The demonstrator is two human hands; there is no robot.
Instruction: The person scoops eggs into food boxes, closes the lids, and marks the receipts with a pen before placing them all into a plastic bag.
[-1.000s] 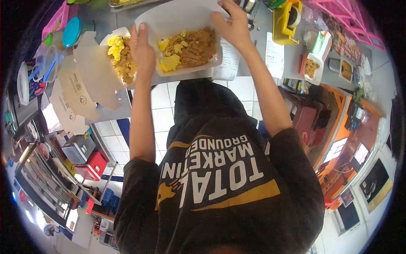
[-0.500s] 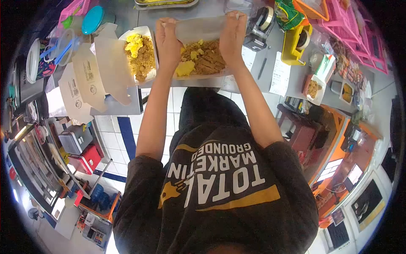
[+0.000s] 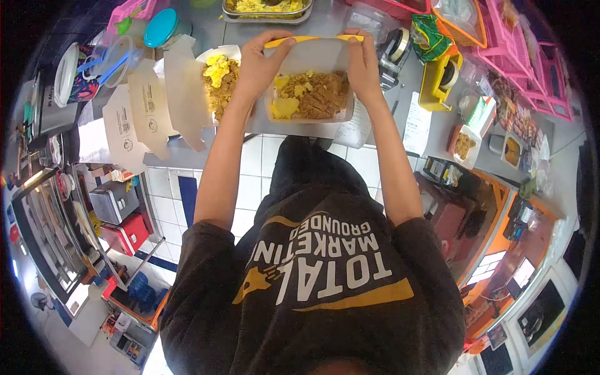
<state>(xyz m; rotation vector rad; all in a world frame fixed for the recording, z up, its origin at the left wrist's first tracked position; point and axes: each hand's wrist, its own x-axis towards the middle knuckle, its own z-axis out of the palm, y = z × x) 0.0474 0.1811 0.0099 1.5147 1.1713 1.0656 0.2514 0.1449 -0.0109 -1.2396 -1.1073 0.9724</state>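
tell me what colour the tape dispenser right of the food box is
Yellow. The tape dispenser stands on the counter beside the food box, clearest in the head view.

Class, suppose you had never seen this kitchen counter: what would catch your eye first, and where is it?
First, the open food box of brown rice and yellow egg at the counter's near edge, gripped on both sides by the left hand and right hand. Just left of it stands a second filled box, lid flapped open. To the right, a yellow tape dispenser and pink baskets stand out.
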